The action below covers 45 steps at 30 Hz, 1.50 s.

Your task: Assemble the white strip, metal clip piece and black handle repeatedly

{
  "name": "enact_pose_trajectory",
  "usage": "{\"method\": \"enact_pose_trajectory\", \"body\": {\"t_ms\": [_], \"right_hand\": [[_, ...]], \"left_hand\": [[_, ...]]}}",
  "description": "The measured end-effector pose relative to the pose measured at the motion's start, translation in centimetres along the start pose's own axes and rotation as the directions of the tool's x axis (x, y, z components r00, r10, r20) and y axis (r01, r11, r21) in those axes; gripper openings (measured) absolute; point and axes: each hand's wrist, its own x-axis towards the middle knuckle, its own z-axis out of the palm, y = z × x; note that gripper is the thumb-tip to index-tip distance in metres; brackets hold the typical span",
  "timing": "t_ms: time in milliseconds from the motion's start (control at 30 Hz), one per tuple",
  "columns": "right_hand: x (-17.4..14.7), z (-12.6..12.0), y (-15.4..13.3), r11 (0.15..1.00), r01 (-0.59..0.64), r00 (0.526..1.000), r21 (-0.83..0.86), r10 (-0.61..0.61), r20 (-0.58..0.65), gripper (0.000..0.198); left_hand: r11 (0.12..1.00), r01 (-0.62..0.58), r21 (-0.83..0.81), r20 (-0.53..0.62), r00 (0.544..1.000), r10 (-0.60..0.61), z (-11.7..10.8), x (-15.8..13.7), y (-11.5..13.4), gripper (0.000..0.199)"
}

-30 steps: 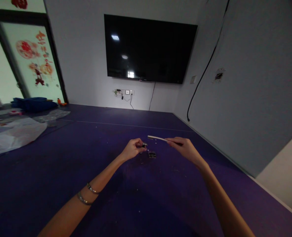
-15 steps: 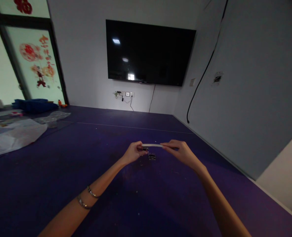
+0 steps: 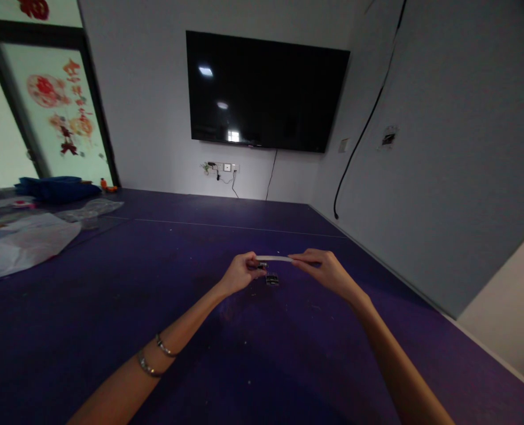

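A thin, slightly bowed white strip (image 3: 274, 258) stretches level between my two hands. My left hand (image 3: 240, 273) pinches its left end, and a small dark and shiny metallic piece (image 3: 262, 265) shows between the same fingers; its kind is too small to tell. At the other end, the thumb and fingertips of my right hand (image 3: 317, 263) are closed on the strip. Just below the strip, a small clear and black object (image 3: 272, 280) sits on the purple surface (image 3: 253, 354), apart from both hands.
Crumpled plastic sheeting (image 3: 26, 245) lies at the left, with a blue cloth bundle (image 3: 58, 188) and a small orange item (image 3: 108, 186) behind it. A black cable (image 3: 363, 139) hangs along the right wall. A television (image 3: 268, 91) is mounted on the far wall.
The view has shifted very slightly. Both hands keep their hold on the white strip, with almost no movement.
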Motion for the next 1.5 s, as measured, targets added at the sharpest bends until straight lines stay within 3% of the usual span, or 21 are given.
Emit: {"method": "enact_pose_trajectory", "body": {"t_ms": [333,800,1000,1167,1367,1500], "right_hand": [[-0.2,-0.4,-1.3,0.998,0.006,1.000,-0.055,-0.006,-0.003,0.026],[-0.3,-0.5,-1.0,0.994,-0.026,0.998,-0.103,0.021,-0.051,0.027],[-0.2,-0.7,-1.1,1.000,0.018,1.000,0.003,-0.018,0.015,0.027],[-0.2,-0.7,-0.6,0.999,-0.032,0.999,-0.009,0.032,-0.037,0.026],[-0.2,-0.8,-0.9,0.998,0.009,1.000,0.059,-0.010,0.025,0.028],[-0.3,-0.8,-0.6,0.999,-0.020,1.000,0.035,0.021,-0.023,0.027]], "left_hand": [[1.000,-0.001,0.021,-0.019,1.000,0.001,0.1,-0.1,0.7,0.019],[1.000,0.019,0.017,-0.031,0.999,-0.018,0.0,-0.2,0.7,0.022],[1.000,0.004,0.010,-0.012,1.000,-0.004,0.0,-0.3,1.0,0.022],[1.000,0.001,-0.013,-0.023,1.000,-0.002,0.1,-0.4,1.5,0.024],[1.000,0.000,0.001,0.005,1.000,0.000,0.2,-0.6,2.0,0.023],[0.999,0.008,-0.041,-0.010,1.000,-0.008,0.3,-0.6,1.9,0.024]]}}
